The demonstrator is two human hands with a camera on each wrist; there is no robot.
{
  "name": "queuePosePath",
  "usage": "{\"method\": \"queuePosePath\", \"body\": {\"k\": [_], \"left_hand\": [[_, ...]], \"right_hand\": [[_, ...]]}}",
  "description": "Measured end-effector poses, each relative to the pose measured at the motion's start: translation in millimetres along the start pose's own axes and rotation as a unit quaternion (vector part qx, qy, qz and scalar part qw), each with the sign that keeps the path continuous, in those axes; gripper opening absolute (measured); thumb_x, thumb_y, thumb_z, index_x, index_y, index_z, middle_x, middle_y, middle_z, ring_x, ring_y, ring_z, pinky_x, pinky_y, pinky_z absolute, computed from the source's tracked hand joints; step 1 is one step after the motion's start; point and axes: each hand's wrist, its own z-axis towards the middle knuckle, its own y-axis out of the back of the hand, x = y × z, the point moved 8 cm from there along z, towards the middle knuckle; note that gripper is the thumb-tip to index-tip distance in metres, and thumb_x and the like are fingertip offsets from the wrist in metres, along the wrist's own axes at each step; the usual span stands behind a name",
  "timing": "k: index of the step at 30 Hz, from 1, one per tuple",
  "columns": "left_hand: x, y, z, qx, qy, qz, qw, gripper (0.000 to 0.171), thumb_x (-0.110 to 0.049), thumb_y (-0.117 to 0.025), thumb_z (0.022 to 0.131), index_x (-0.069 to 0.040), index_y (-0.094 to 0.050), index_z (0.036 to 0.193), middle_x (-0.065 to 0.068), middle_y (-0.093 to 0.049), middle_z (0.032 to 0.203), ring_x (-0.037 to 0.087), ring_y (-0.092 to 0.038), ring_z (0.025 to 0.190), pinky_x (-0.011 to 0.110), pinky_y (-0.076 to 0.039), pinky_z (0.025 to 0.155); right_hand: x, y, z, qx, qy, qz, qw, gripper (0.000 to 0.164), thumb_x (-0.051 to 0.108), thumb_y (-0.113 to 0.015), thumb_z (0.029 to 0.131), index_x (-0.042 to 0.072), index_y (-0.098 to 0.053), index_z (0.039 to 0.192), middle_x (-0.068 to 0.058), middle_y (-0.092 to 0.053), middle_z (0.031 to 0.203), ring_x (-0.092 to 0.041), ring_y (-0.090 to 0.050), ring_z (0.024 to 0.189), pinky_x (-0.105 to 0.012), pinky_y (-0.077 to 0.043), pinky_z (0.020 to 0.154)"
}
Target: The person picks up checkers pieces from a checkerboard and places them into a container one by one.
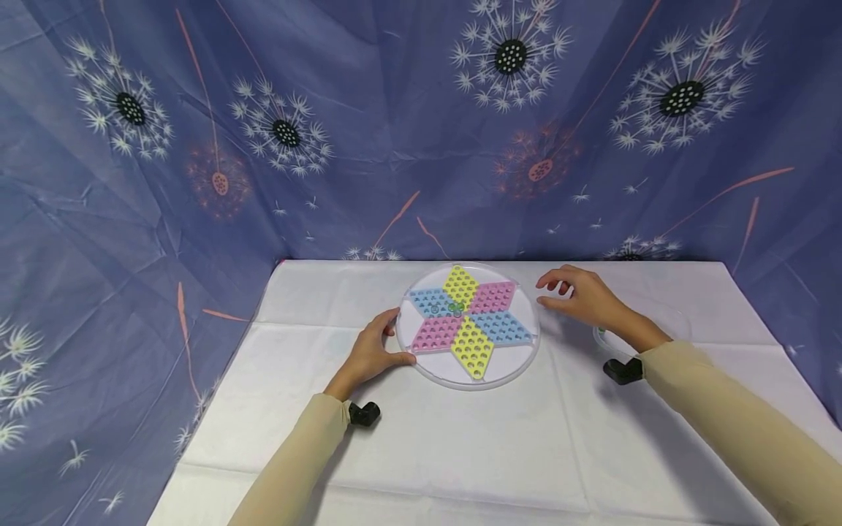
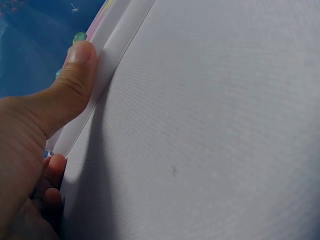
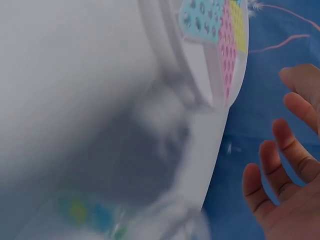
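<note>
Centrally set: round star board (image 1: 501,327), left edge held

One star board, white with yellow, pink and blue points, lying on the worktop (image 1: 487,446) towards its far side, apparently so both edges can be reached. Few marbles (image 1: 456,307) near its middle. Left hand (image 1: 370,352): gripping the left rim, thumb pressed against it, presumably to stop sliding. Right hand (image 1: 588,298): fingers loosely spread, nothing visible held, just right of the rim. Clear dish (image 1: 595,337): farther right, likely kept handy; contents indistinct.

The person's left sleeve (image 1: 292,456) and right sleeve (image 1: 737,420) are beige, each ending beside a black camera (image 1: 622,371)
</note>
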Motion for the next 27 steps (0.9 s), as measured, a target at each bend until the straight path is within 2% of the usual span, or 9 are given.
{"method": "queuePosePath", "body": {"k": [7, 12, 15, 19, 27], "left_hand": [[0.8, 0.4, 0.0, -0.001, 0.003, 0.004, 1.0000, 0.107, -0.028, -0.097, 0.071, -0.009, -0.039, 0.158, 0.009, -0.056, 0.124, 0.024, -0.050, 0.107, 0.042, -0.040, 0.095], [2.0, 0.2, 0.3, -0.002, 0.004, 0.004, 1.0000, 0.107, -0.028, -0.097, 0.070, -0.010, -0.039, 0.158, 0.008, -0.056, 0.125, 0.023, -0.050, 0.107, 0.042, -0.040, 0.096], [1.4, -0.2, 1.2, -0.002, -0.002, 0.004, 1.0000, 0.107, -0.029, -0.097, 0.071, -0.009, -0.039, 0.158, 0.008, -0.056, 0.127, 0.024, -0.050, 0.107, 0.042, -0.040, 0.095], [1.3, -1.3, 2.1, -0.001, -0.008, 0.004, 1.0000, 0.106, -0.029, -0.097, 0.071, -0.008, -0.039, 0.158, 0.009, -0.056, 0.127, 0.024, -0.050, 0.108, 0.042, -0.041, 0.095], [3.9, 0.4, 1.7, -0.004, -0.006, 0.003, 1.0000, 0.107, -0.028, -0.097, 0.070, -0.010, -0.040, 0.158, 0.007, -0.056, 0.126, 0.024, -0.050, 0.107, 0.041, -0.041, 0.094]], "right_hand": [[12.2, -24.4, 22.2, 0.026, -0.001, 0.026, 0.999, 0.027, 0.018, -0.082, 0.089, 0.009, -0.075, 0.114, -0.014, -0.068, 0.103, -0.023, -0.058, 0.084, -0.039, -0.048, 0.071], [24.7, -40.6, 39.4, 0.042, -0.001, 0.040, 0.998, 0.029, 0.015, -0.083, 0.088, 0.008, -0.074, 0.115, -0.014, -0.068, 0.102, -0.030, -0.060, 0.086, -0.042, -0.048, 0.073], [32.8, -48.9, 47.9, 0.046, 0.007, 0.049, 0.998, 0.029, 0.013, -0.083, 0.087, 0.006, -0.074, 0.114, -0.013, -0.069, 0.100, -0.032, -0.061, 0.086, -0.041, -0.048, 0.074], [42.2, -60.4, 56.8, 0.053, 0.015, 0.058, 0.997, 0.028, 0.011, -0.083, 0.087, 0.005, -0.074, 0.113, -0.014, -0.069, 0.100, -0.028, -0.061, 0.084, -0.038, -0.049, 0.073], [57.5, -84.0, 71.4, 0.081, 0.015, 0.061, 0.995, 0.032, 0.015, -0.084, 0.087, 0.005, -0.074, 0.116, -0.014, -0.068, 0.102, -0.024, -0.059, 0.084, -0.038, -0.050, 0.075]]}}
